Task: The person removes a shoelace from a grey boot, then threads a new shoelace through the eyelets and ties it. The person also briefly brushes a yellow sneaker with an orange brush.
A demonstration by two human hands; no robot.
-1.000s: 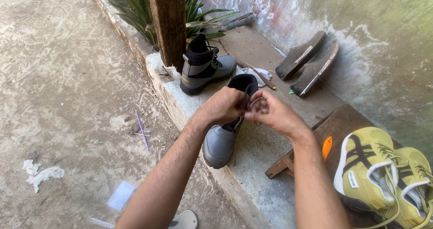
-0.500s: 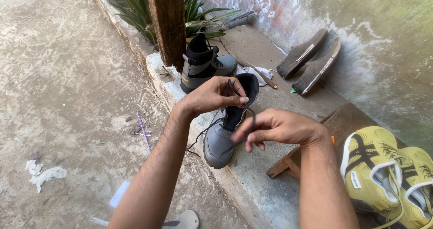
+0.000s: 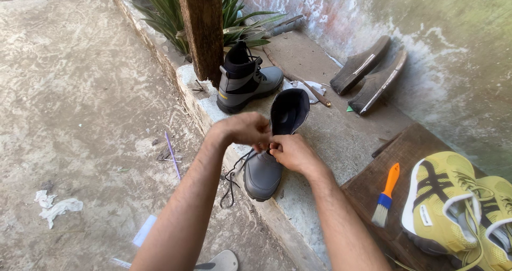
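Grey leather is what I see under both hands: a grey boot (image 3: 265,167) stands on the concrete ledge (image 3: 320,137), its toe hanging over the edge toward me and its black collar standing open. My left hand (image 3: 246,129) and right hand (image 3: 290,152) meet over the boot's lacing, touching each other, and the fingers (image 3: 274,145) of both are pinched narrow on the black lace (image 3: 230,177), whose loose end dangles down past the ledge. A 2nd grey boot (image 3: 242,79), laced up, stands farther along the ledge, just beside a wooden post (image 3: 202,31) with a spiky green plant (image 3: 160,7) behind it. Against the wall lean 2 dark soles (image 3: 368,71). To my right, a small brush with an orange handle (image 3: 388,193) lies on a wooden board (image 3: 368,180), near 2 yellow sneakers (image 3: 453,207). A white rag (image 3: 53,207) lies on the ground, well apart.
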